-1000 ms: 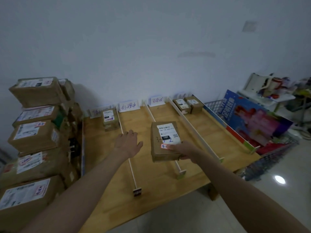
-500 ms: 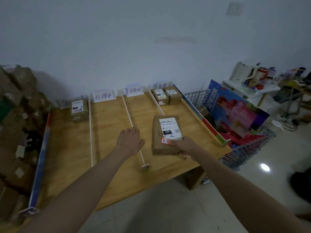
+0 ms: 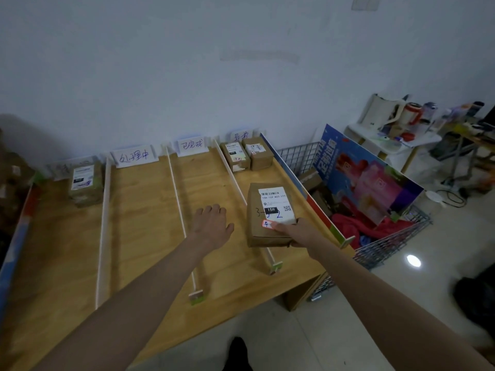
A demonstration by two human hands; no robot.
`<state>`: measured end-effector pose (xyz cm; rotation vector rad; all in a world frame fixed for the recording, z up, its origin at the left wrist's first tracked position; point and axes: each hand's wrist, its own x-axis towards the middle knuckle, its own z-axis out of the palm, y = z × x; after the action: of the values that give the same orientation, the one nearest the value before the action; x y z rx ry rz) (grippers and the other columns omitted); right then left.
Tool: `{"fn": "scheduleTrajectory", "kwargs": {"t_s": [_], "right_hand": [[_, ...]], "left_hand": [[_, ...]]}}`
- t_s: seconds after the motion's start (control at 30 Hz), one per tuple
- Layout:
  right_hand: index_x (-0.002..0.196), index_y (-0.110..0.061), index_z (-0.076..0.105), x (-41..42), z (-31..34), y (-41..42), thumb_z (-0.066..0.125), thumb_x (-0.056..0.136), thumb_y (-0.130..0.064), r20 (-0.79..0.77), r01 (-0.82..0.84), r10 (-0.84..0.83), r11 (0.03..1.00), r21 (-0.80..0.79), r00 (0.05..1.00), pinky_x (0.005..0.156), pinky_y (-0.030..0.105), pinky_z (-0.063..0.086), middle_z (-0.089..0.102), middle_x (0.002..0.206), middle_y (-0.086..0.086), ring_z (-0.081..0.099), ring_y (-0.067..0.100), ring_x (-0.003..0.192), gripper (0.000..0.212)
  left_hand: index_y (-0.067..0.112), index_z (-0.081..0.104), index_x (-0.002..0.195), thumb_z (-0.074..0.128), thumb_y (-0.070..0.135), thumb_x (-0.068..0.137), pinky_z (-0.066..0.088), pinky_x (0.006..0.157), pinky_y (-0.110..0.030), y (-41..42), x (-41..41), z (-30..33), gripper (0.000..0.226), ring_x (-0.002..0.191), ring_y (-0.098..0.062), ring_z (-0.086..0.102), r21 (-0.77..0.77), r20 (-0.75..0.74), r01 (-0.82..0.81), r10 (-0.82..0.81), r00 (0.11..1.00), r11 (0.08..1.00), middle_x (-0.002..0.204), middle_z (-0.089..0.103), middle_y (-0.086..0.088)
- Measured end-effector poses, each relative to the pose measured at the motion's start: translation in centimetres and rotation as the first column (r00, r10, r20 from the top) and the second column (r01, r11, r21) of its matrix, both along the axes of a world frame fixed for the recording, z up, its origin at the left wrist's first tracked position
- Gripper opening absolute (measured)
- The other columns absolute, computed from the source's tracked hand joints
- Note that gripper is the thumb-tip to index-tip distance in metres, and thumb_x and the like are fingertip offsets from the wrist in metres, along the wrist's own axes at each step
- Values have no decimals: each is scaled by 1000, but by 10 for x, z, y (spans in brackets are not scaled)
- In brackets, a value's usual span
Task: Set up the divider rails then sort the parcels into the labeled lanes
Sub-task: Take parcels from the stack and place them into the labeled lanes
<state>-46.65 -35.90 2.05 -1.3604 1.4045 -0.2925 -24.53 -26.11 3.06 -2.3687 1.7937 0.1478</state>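
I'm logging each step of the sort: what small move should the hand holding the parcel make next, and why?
Probably ease the parcel forward and down into the rightmost lane. The right hand grips its near edge, holding it over that lane, where two parcels already sit at the far end; the left hand is open and holds nothing.

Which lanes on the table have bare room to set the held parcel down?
The two middle lanes between the white rails are bare wood. The rightmost lane is free in front of its two parcels; the leftmost lane is free in front of one parcel. The right hand holds the parcel.
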Motion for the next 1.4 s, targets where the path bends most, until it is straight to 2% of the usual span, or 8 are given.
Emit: {"fn": "scheduleTrajectory", "kwargs": {"t_s": [0.3,0.57,0.73,0.93,1.0,1.13,1.2,1.4], "right_hand": [[122,-13,56,16,-20,-101,85,70,-46,-29,-23,23,1000,-1,999,83,36,58,66,113,2,64,19,100,68],[126,-10,53,37,-44,-164,85,69,-47,-67,-53,54,999,8,996,85,36,56,63,117,4,62,21,104,76],[128,-9,51,53,-61,-206,85,72,-42,-91,-123,123,992,6,988,72,28,51,62,119,5,60,21,105,73],[130,-7,50,73,-96,-259,86,72,-38,-107,-213,222,973,88,969,67,27,50,62,120,6,61,21,104,75],[132,-7,48,81,-108,-275,86,73,-38,-103,-233,244,966,113,964,68,27,50,60,123,6,60,22,107,77],[134,-6,46,97,-134,-304,87,71,-39,-80,-256,269,955,147,960,87,36,55,60,126,7,60,22,110,82],[137,-7,45,106,-145,-316,88,70,-39,-63,-257,270,953,160,961,91,37,55,59,128,6,59,21,111,86],[130,-8,52,126,-168,-334,89,69,-35,-3,-283,287,944,168,958,77,26,54,64,123,5,62,17,105,76]], "left_hand": [[10,46,140,33,50,101,39,105,-40,-93,23,-26,57,126,-26,48,-15,-63,-26,25,998,1000,138,49,-8],[10,47,138,34,48,101,39,104,-39,-137,43,-41,55,124,-26,49,-33,-84,-92,89,993,995,135,51,-7],[11,44,141,33,49,101,38,106,-39,-162,56,-53,56,125,-25,49,2,-102,-151,150,983,989,138,50,-6],[12,44,142,35,50,101,37,107,-40,-186,62,-72,56,128,-25,47,56,-127,-244,250,960,968,139,49,-6],[13,43,142,35,50,101,35,108,-40,-195,62,-79,56,128,-25,46,64,-134,-278,284,949,958,140,49,-6],[15,40,145,35,50,101,36,109,-40,-209,66,-95,56,131,-23,44,88,-176,-315,326,929,945,142,47,-4],[15,40,145,36,50,101,36,109,-40,-212,67,-104,57,132,-23,44,104,-186,-339,353,917,935,143,47,-4],[17,38,147,36,50,101,34,110,-38,-217,63,-124,57,134,-21,42,161,-180,-413,438,881,897,146,44,-2]]}}
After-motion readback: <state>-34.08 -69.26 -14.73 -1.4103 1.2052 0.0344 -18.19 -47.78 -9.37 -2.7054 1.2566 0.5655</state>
